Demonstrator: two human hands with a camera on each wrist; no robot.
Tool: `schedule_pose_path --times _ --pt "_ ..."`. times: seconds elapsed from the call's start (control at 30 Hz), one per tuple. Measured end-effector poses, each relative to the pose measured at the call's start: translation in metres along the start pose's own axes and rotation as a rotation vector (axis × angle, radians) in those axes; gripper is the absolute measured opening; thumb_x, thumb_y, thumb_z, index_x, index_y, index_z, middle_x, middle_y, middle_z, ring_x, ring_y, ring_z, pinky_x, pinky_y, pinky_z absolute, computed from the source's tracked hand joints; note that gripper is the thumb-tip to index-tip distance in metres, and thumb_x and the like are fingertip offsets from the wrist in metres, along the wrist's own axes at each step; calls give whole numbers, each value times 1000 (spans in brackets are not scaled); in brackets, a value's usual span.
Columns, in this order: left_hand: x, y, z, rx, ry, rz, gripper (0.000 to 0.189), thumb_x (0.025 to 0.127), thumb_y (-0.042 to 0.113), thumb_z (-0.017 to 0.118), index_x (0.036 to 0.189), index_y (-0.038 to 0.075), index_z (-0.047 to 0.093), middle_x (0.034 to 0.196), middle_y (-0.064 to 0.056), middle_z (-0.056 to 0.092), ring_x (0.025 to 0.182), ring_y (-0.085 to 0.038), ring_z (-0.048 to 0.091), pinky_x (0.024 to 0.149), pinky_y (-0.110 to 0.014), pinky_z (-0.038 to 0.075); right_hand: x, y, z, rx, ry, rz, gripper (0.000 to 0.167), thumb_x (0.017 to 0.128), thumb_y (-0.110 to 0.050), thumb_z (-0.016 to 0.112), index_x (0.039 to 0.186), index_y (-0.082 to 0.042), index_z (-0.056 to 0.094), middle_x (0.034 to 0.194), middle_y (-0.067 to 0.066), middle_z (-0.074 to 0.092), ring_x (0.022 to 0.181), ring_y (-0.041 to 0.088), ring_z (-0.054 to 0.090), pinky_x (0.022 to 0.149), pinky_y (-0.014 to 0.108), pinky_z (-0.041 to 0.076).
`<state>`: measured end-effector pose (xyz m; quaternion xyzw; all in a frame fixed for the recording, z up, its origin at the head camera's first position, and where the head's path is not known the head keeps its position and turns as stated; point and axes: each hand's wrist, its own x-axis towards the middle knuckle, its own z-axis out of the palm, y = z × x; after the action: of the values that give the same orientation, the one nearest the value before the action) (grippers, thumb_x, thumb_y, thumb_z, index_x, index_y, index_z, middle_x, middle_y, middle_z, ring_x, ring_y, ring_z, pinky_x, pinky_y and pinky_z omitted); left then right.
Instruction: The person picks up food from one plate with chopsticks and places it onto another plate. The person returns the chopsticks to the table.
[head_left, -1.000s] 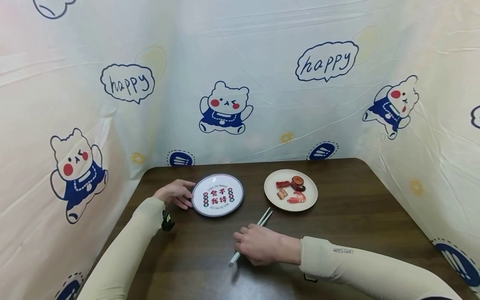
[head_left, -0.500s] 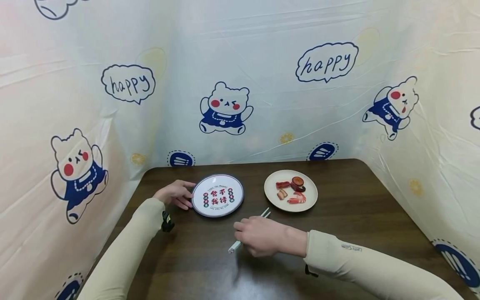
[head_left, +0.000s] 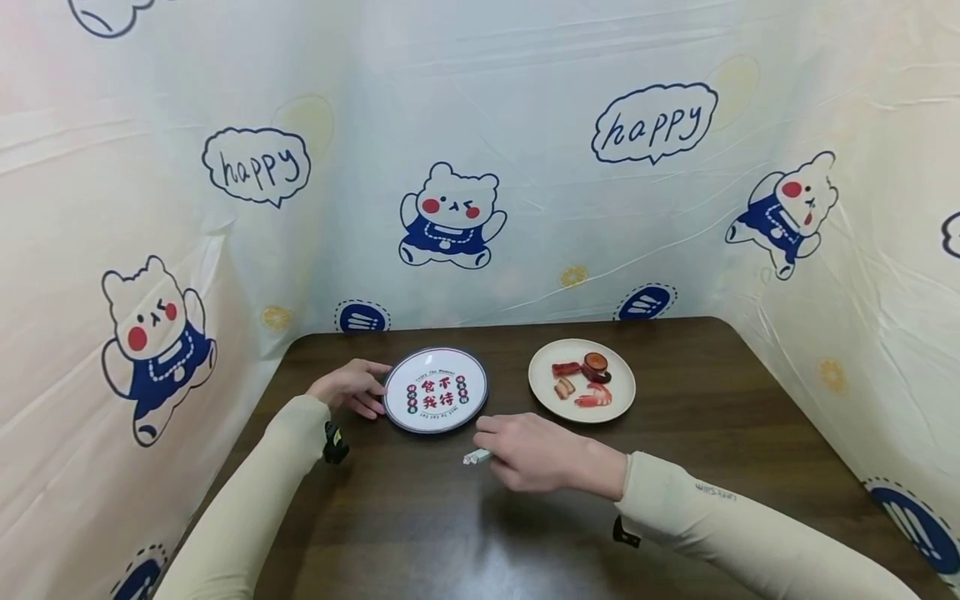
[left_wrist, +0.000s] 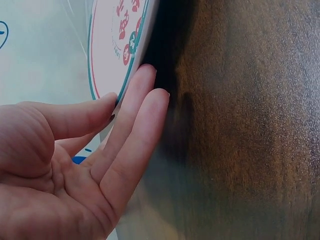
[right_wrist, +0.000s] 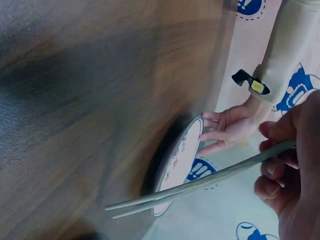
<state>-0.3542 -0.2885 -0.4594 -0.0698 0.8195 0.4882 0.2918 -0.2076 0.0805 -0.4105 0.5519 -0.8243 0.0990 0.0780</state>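
In the head view my left hand (head_left: 349, 388) holds the left edge of a white plate (head_left: 435, 385) with a blue rim and red lettering. The left wrist view shows the thumb on the plate's rim (left_wrist: 93, 60) and fingertips against its underside. My right hand (head_left: 534, 452) grips a pair of pale green chopsticks (head_left: 477, 457) above the table, right of and nearer than the lettered plate. Only their thick ends show in the head view. From the right wrist, the chopsticks (right_wrist: 200, 182) appear whole, tips slightly apart with nothing between them.
A cream plate (head_left: 542, 385) stands at the back right. On it lie a shrimp (head_left: 594, 396), a red meat strip (head_left: 566, 367), a round brown slice (head_left: 596, 361) and other small food pieces. Printed sheeting (head_left: 525, 108) encloses the brown table (head_left: 405, 517).
My right hand has lifted the chopsticks off the table and moved them slightly away from me, changing their angle. The left hand and both plates stay where they were.
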Motion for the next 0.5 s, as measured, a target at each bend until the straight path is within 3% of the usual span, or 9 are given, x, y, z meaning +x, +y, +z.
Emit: schedule_pose_path --times 0.13,0.23,0.5 --pt "3 -2 -1 1 -1 -5 67 104 4 62 164 3 32 117 -25 64 78 -29 76 77 -42 66 -3 3 1 129 100 38 8 95 -7 64 94 -15 64 88 -7 49 70 5 45 61 14 40" --pt "4 -3 -1 -1 -5 -9 68 104 4 62 164 3 32 117 -25 64 79 -29 76 77 -42 66 -5 4 3 231 179 71 10 96 -5 62 95 -14 66 91 -6 55 73 3 51 65 12 45" --pt "1 0 -1 10 5 -4 67 104 3 61 164 3 32 118 -25 63 78 -29 76 77 -42 66 -8 9 -3 522 381 225 17 93 4 59 90 -9 69 91 -4 65 81 10 59 71 26 55"
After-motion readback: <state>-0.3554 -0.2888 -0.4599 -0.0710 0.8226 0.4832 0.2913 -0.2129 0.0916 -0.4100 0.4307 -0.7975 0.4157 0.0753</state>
